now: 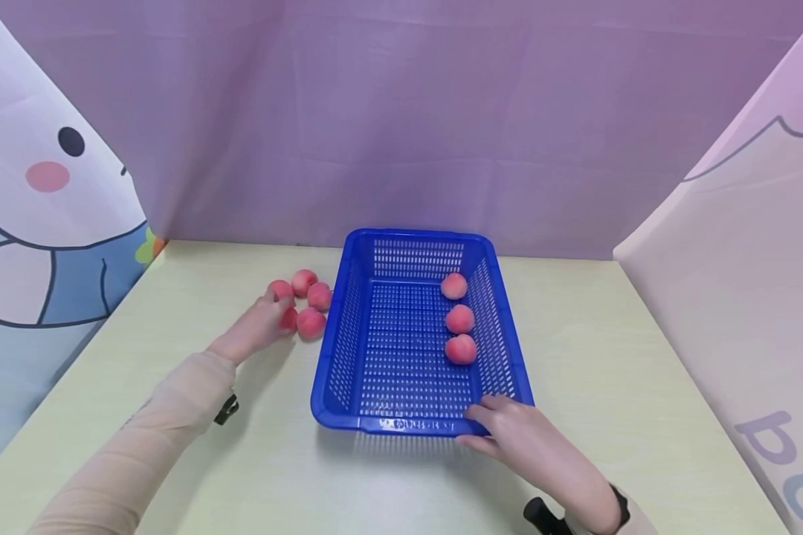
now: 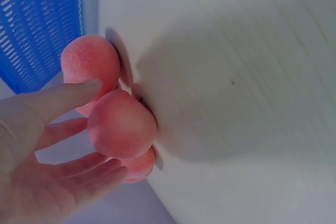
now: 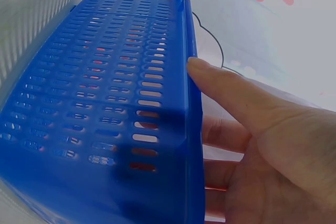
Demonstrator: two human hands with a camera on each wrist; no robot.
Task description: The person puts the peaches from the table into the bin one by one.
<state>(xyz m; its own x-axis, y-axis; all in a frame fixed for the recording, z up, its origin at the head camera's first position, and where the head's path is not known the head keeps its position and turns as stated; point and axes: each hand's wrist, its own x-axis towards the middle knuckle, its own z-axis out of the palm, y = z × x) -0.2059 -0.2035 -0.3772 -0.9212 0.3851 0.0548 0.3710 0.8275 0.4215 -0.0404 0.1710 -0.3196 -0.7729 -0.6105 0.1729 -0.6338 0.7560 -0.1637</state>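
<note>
My left hand (image 1: 257, 325) is at a small cluster of pink-red peaches on the table, left of the basket. In the left wrist view its thumb and loosely spread fingers reach around the nearest peach (image 2: 122, 124), with the thumb passing in front of another peach (image 2: 90, 61). My right hand (image 1: 518, 431) grips the near right rim of a blue perforated plastic basket (image 1: 321, 371), thumb outside and fingers over the edge. Inside, along the right wall, three peaches (image 1: 459, 319) lie in a row.
The pale wood-grain table (image 1: 595, 386) carries the basket, whose far end stands near a purple cloth backdrop (image 1: 401, 119). Printed cloth panels (image 1: 40, 186) border the table at left and right. Other peaches (image 1: 311, 324) lie close to the basket's left side.
</note>
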